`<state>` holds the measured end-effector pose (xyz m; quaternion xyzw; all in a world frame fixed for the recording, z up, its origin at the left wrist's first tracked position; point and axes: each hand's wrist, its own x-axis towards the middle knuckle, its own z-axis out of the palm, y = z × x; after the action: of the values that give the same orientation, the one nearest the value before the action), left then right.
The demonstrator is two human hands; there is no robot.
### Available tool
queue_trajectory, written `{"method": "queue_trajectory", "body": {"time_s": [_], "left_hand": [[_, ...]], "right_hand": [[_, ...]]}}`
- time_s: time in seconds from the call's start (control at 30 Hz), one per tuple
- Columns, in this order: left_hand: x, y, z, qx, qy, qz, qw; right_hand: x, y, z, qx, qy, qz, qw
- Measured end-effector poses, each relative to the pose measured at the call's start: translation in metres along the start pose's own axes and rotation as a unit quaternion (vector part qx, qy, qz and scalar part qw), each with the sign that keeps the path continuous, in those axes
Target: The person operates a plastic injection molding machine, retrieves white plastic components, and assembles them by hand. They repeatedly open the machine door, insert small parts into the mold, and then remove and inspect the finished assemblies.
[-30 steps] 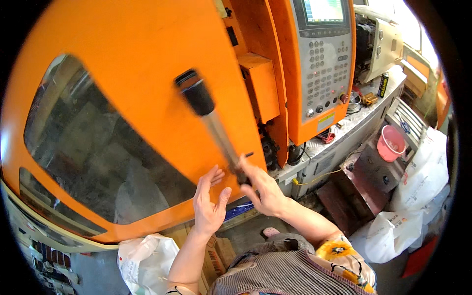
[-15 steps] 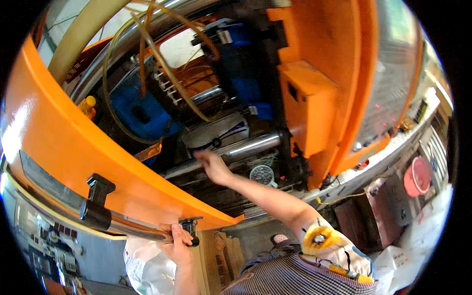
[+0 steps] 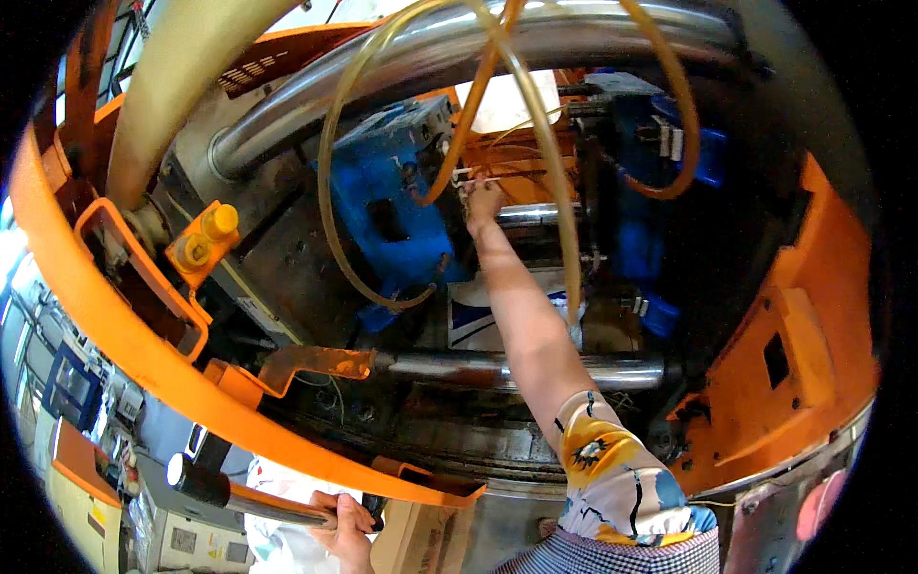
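Observation:
My left hand point(image 3: 346, 526) is wrapped round the metal bar handle point(image 3: 277, 507) of the orange machine door point(image 3: 220, 416) at the lower left. My right arm stretches deep into the opening of the machine. There my right hand point(image 3: 485, 203) is at the inner face of the blue mould half point(image 3: 382, 206), its fingers closed at a small white branched plastic piece point(image 3: 467, 176). The fingertips are small and partly hidden. The other blue mould half point(image 3: 645, 239) stands apart to the right, in shadow.
Looping amber hoses point(image 3: 332, 182) hang in front of the mould, some close to my right arm. Below it runs a shiny steel bar point(image 3: 440, 367), with a white printed sheet or bag point(image 3: 478, 316) behind. An orange bracket point(image 3: 316, 364) juts inward. Orange guarding point(image 3: 794, 354) stands at the right.
My right hand has gone from above the lower steel bar up and inward to the white plastic piece at the mould. My left hand stays on the handle. The view has shifted closer.

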<state>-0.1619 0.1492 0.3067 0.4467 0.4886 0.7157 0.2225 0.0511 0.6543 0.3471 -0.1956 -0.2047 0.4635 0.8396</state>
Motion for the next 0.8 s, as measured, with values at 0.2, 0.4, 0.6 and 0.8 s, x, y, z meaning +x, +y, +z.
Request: {"method": "queue_trajectory", "body": {"time_s": [0.2, 0.4, 0.6, 0.8], "left_hand": [[0.004, -0.004, -0.004, 0.007, 0.027, 0.017, 0.999], [0.006, -0.005, -0.008, -0.032, -0.002, 0.007, 0.999], [0.007, -0.011, -0.009, -0.039, -0.011, 0.016, 0.999], [0.003, -0.014, -0.023, -0.002, -0.05, 0.009, 0.999]], "right_hand": [[0.001, -0.004, 0.0, -0.118, 0.056, -0.065, 0.989], [-0.013, -0.025, -0.014, -0.102, 0.074, -0.146, 0.981], [-0.124, -0.088, -0.047, -0.127, 0.057, -0.086, 0.987], [-0.333, -0.146, -0.147, 0.116, -0.047, 0.23, 0.965]]}}
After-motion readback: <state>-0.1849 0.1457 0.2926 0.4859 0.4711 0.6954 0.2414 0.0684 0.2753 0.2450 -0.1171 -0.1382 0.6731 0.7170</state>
